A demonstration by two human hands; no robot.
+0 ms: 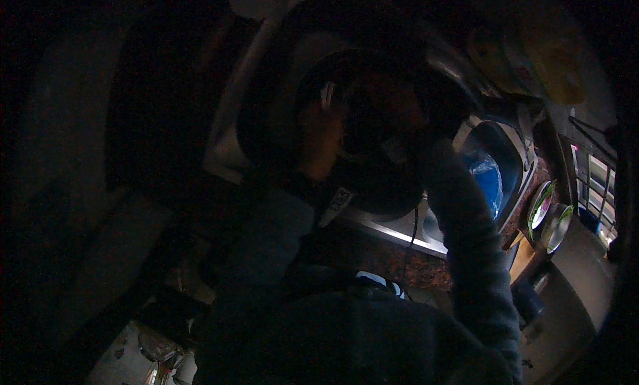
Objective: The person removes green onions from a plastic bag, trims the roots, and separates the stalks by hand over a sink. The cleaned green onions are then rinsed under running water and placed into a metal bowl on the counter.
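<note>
The view is very dark. My left hand (322,140) reaches over a large dark round vessel (384,202) that sits at a steel sink (399,237). A narrow pale object (327,95) shows at the fingers of this hand; whether it is gripped cannot be made out. Further right, my right hand (394,102) is inside or above the same vessel, mostly lost in shadow. What its fingers touch is hidden. A white printed tag (341,200) shows near my left wrist.
At the right, a sink basin (509,135) holds a blue plastic item (486,180). Beyond it stand a bowl (540,210) and another bowl (558,232) with green stalks, beside a wooden board (521,257). A speckled stone counter edge (399,265) runs before my body.
</note>
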